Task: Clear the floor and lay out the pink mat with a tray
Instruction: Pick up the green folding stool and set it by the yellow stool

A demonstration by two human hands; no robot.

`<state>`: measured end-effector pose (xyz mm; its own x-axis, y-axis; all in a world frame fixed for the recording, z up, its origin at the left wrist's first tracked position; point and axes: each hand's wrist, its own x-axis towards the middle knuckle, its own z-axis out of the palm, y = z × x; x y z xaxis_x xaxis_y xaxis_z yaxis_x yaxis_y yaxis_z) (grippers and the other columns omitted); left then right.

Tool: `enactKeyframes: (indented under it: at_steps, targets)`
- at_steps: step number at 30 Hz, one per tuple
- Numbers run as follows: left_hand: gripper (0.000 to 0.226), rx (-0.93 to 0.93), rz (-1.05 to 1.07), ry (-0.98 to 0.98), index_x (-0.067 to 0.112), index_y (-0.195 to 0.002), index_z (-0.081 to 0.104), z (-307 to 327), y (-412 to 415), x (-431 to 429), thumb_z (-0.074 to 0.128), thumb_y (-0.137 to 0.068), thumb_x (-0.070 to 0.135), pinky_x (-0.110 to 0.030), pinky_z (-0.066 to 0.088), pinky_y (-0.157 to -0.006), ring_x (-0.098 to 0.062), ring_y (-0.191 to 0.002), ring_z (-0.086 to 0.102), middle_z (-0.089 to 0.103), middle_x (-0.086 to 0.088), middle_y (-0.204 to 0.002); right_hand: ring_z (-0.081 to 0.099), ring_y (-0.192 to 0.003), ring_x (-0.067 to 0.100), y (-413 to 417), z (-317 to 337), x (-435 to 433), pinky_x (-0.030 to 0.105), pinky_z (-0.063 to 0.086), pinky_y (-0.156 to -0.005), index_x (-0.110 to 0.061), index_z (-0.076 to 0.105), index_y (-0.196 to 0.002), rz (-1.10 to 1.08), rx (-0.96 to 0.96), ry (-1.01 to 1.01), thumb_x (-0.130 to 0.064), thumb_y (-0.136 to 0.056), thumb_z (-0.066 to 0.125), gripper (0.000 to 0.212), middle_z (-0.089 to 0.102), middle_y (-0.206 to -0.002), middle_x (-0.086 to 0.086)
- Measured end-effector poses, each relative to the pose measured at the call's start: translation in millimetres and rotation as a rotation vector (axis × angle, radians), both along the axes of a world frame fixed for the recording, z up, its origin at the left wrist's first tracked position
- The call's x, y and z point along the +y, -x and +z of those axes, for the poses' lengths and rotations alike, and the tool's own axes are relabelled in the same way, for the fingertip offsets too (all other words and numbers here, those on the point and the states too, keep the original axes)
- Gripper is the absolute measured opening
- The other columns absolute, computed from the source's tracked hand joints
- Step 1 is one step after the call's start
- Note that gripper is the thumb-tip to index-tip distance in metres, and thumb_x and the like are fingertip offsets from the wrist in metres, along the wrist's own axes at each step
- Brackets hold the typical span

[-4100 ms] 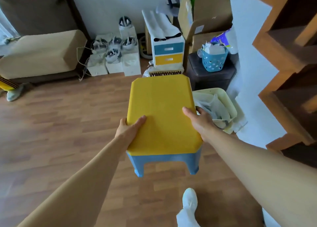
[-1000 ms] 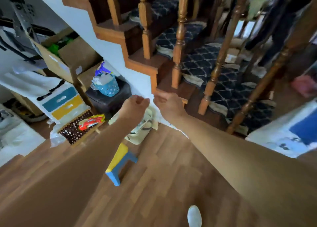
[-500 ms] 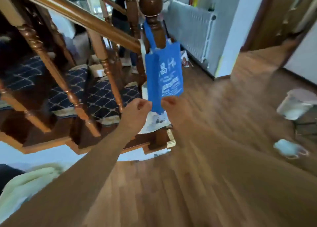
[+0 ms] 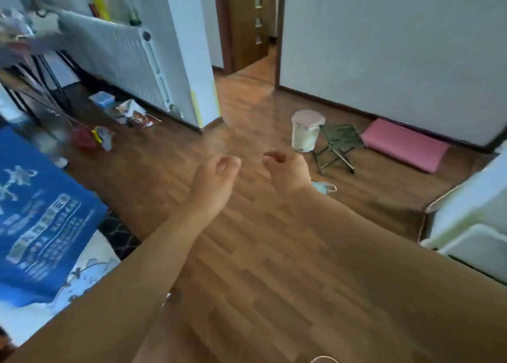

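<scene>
- Head view looks down on a wood-plank laminate floor (image 4: pixel 274 253), smooth and brown, with both bare forearms stretched forward over it.
- Left hand (image 4: pixel 216 176) has its fingers curled loosely inward; its grip holds nothing.
- Right hand (image 4: pixel 288 170) is likewise half curled, fingertips bent toward the palm, and empty.
- Pink mat (image 4: pixel 403 144) lies folded into a thick, soft-looking oblong pad on the floor along the base of the grey wall, well apart from both hands and off to the right of the right hand.
- Between the mat and the hands stand a small folding stool (image 4: pixel 338 146) with thin metal legs and a dark fabric seat, and just beside it a pale round bin (image 4: pixel 306 131) with a pinkish lid.
- A crumpled light-blue item, possibly a face mask (image 4: pixel 325 188), lies on the floor near the right wrist; blur leaves this unsure.
- A blue fabric bag (image 4: pixel 41 212) with white print fills the left edge, below a ribbed white radiator (image 4: pixel 118 58).
</scene>
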<state>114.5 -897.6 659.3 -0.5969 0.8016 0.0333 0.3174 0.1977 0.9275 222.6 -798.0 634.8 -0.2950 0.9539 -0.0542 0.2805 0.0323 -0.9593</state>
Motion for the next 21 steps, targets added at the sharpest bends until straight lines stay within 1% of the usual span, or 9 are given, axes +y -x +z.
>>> enactKeyframes:
  at_steps: [2, 6, 7, 10, 12, 15, 16, 18, 21]
  targets:
    - [0.021, -0.018, -0.071, 0.003, 0.028, -0.076, 0.06, -6.0, -7.3, 44.7, 0.053, -0.074, 0.047, -0.05, 0.05, -0.091, -0.028, -0.094, 0.066, 0.066, 0.002, -0.083, 0.055, -0.06, 0.0, -14.8, -2.9, 34.7, 0.009, 0.036, -0.046, -0.02, 0.07, -0.101, -0.06, -0.035, -0.005, -0.023, -0.088, 0.058, 0.018, 0.065, -0.079, -0.006]
    - [0.025, -0.063, -0.204, 0.032, 0.026, -0.078, 0.062, -18.4, -8.1, 137.9, 0.054, -0.073, 0.049, -0.051, 0.049, -0.094, -0.027, -0.098, 0.065, 0.065, 0.003, -0.088, 0.059, -0.084, 0.013, -30.7, -9.1, 105.9, 0.02, 0.042, -0.07, -0.017, 0.069, -0.106, -0.187, -0.056, 0.018, -0.022, -0.09, 0.056, 0.022, 0.068, -0.098, 0.001]
    - [0.023, -0.066, -0.238, 0.036, 0.026, -0.078, 0.062, -22.4, -6.2, 163.2, 0.056, -0.076, 0.047, -0.051, 0.049, -0.094, -0.027, -0.096, 0.065, 0.065, 0.003, -0.086, 0.06, -0.082, 0.013, -32.3, -10.8, 125.2, 0.02, 0.043, -0.069, -0.016, 0.068, -0.107, -0.214, -0.06, 0.018, -0.021, -0.09, 0.055, 0.022, 0.068, -0.097, 0.0]
    - [0.015, -0.067, -0.325, 0.021, 0.026, -0.075, 0.061, -31.3, 0.2, 237.5, 0.057, -0.089, 0.031, -0.05, 0.05, -0.092, -0.025, -0.091, 0.064, 0.064, 0.003, -0.082, 0.056, -0.065, 0.008, -31.3, -15.1, 183.7, 0.016, 0.044, -0.055, -0.018, 0.069, -0.101, -0.324, -0.062, 0.028, -0.02, -0.088, 0.053, 0.02, 0.066, -0.083, -0.005]
    - [0.015, -0.09, -0.394, 0.046, 0.025, -0.078, 0.06, -35.8, 5.3, 282.3, 0.055, -0.092, 0.026, -0.049, 0.049, -0.094, -0.026, -0.091, 0.063, 0.063, 0.0, -0.084, 0.058, -0.071, 0.011, -26.4, -19.0, 219.9, 0.021, 0.045, -0.06, -0.018, 0.069, -0.099, -0.381, -0.062, 0.045, -0.019, -0.088, 0.053, 0.019, 0.067, -0.086, -0.003]
    - [0.014, -0.062, -0.497, 0.086, 0.022, -0.084, 0.06, -41.3, 13.5, 345.5, 0.052, -0.094, 0.027, -0.049, 0.048, -0.09, -0.033, -0.09, 0.063, 0.065, -0.009, -0.09, 0.062, -0.089, 0.015, -18.8, -24.3, 271.6, 0.03, 0.051, -0.08, -0.017, 0.068, -0.103, -0.446, -0.042, 0.088, -0.02, -0.088, 0.053, 0.021, 0.068, -0.097, -0.003]
    - [0.013, -0.052, -0.522, 0.097, 0.02, -0.086, 0.06, -44.2, 15.3, 368.3, 0.052, -0.094, 0.027, -0.049, 0.048, -0.089, -0.032, -0.09, 0.063, 0.064, -0.009, -0.091, 0.062, -0.09, 0.016, -18.2, -27.3, 290.4, 0.032, 0.052, -0.082, -0.018, 0.068, -0.104, -0.474, -0.035, 0.113, -0.02, -0.088, 0.053, 0.022, 0.068, -0.098, -0.003]
    - [0.014, -0.048, -0.541, 0.11, 0.015, -0.093, 0.06, -49.1, 14.5, 405.7, 0.052, -0.095, 0.026, -0.047, 0.049, -0.093, -0.03, -0.095, 0.063, 0.064, -0.006, -0.093, 0.062, -0.085, 0.017, -20.6, -33.3, 320.0, 0.033, 0.054, -0.076, -0.019, 0.068, -0.098, -0.501, -0.03, 0.15, -0.019, -0.088, 0.052, 0.019, 0.067, -0.092, -0.004]
    - [0.014, -0.048, -0.561, 0.136, 0.017, -0.093, 0.061, -58.7, 7.8, 458.8, 0.052, -0.094, 0.028, -0.044, 0.05, -0.093, -0.028, -0.098, 0.063, 0.064, -0.002, -0.093, 0.058, -0.071, 0.011, -32.3, -43.5, 366.6, 0.022, 0.047, -0.057, -0.023, 0.065, -0.083, -0.531, -0.053, 0.165, -0.018, -0.088, 0.052, 0.015, 0.062, -0.078, -0.011]
